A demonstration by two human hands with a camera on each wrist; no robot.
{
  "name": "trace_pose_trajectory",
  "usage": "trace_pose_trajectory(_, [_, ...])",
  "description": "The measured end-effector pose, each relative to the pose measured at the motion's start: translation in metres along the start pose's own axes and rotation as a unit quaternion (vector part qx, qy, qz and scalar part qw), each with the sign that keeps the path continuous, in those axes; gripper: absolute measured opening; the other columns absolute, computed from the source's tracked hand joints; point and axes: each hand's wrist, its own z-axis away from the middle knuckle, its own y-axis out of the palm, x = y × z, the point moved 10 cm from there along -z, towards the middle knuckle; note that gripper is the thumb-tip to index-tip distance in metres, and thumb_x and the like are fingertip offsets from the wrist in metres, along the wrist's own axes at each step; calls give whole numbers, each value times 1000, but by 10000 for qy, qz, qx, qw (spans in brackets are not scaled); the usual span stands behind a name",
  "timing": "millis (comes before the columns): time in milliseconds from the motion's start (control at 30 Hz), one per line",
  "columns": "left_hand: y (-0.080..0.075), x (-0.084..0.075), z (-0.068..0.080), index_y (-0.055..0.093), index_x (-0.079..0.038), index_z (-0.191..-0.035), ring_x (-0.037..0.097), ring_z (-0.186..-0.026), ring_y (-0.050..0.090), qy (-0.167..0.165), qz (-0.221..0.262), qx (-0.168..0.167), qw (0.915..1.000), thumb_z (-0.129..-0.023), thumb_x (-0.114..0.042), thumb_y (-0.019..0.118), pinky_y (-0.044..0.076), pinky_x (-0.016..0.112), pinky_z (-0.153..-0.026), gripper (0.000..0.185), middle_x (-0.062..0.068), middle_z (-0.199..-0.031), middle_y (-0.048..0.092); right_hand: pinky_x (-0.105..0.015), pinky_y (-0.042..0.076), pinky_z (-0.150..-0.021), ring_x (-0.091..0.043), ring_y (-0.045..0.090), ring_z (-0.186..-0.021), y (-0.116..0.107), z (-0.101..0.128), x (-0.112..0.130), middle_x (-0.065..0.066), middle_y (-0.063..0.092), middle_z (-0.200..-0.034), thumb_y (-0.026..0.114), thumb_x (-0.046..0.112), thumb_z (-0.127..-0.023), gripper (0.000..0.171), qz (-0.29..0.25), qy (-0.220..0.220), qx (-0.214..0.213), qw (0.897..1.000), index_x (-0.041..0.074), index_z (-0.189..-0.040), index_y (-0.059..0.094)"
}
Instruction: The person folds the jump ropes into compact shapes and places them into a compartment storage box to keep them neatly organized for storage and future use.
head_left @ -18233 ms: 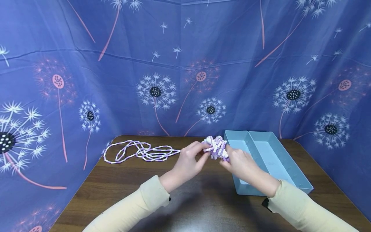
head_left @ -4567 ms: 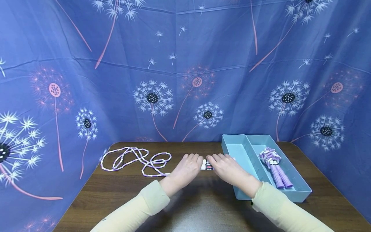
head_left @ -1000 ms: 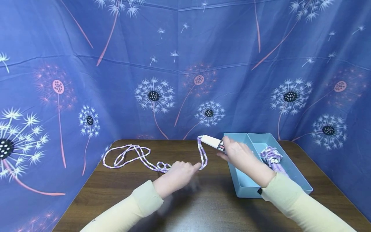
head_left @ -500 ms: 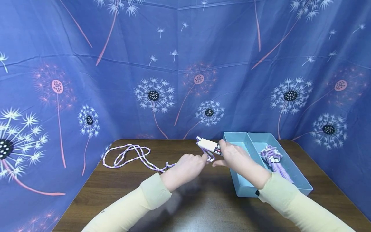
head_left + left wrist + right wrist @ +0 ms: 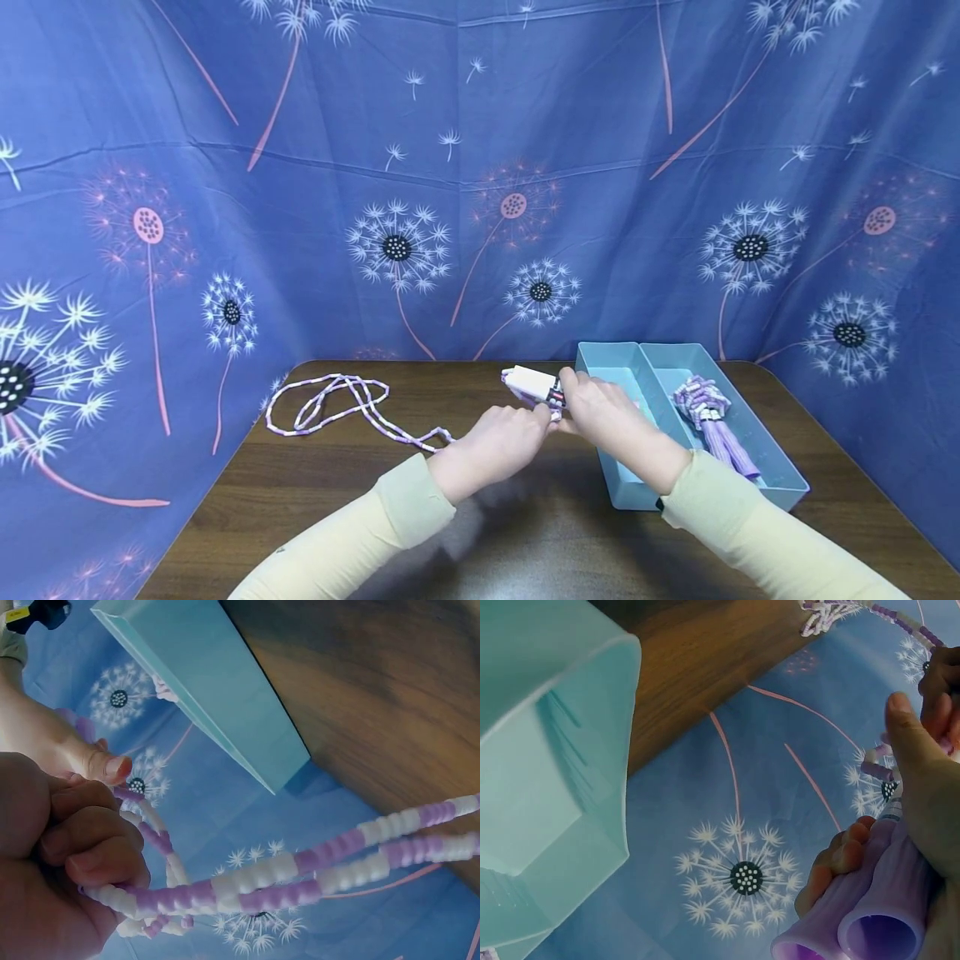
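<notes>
A jump rope with purple and white beads is in both hands. In the head view my right hand [image 5: 606, 414] grips its handles together, with their white ends [image 5: 531, 383] pointing left. Two purple hollow handles [image 5: 881, 874] stick out of that hand in the right wrist view. My left hand [image 5: 504, 439], right beside it, curls its fingers round a doubled stretch of beaded rope [image 5: 262, 881]. Some beaded rope loops by the handles' white ends. The rest of the rope [image 5: 367, 400] trails left in loose loops on the table.
A light-blue tray [image 5: 647, 367] with two long compartments stands right of my hands. In its right compartment lies a wrapped jump rope [image 5: 702, 402] with purple handles. A blue dandelion-print curtain [image 5: 637, 250] borders the wooden table [image 5: 262, 517].
Earlier both hands held the bundled jump rope, which now lies in the tray. Over the last second my left hand has moved right to the other rope's handles, drawing the beaded rope along them.
</notes>
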Motion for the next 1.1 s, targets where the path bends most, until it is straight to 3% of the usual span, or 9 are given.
trace_pose_trajectory(300, [-1,-5,1,56,-11,-82,8,-43,50,-160,270,-44,9995,-97,-31,50,35,25,-35,26,-2,-57,57,-37,40,-39,-23,50,-48,3,1,3,-6,46,-61,75,14,-69,35,-19,-61,-37,10000,2,-85,46])
trace_pose_trajectory(600, [5,-5,6,55,-11,-85,8,-43,49,-202,617,67,9979,-95,-30,54,37,24,-36,22,-1,-59,57,-35,38,-37,-21,46,-44,0,1,5,-5,43,-57,72,16,-76,28,88,-166,-233,9996,3,-82,47])
trace_pose_trajectory(900, [2,-6,22,57,-12,-81,11,-49,57,27,112,-14,9999,-90,-27,63,41,27,-40,18,-2,-62,60,-37,37,-35,-24,45,-41,-4,7,3,-6,43,-55,72,25,-74,34,621,-531,-810,9934,4,-78,46])
trace_pose_trajectory(1100, [-10,-3,26,56,-14,-83,10,-53,57,301,-213,-377,9986,-91,-27,61,41,27,-42,16,-5,-68,59,-35,35,-36,-22,44,-41,-1,13,2,-5,43,-54,74,26,-68,35,903,-774,-914,9887,5,-77,47])
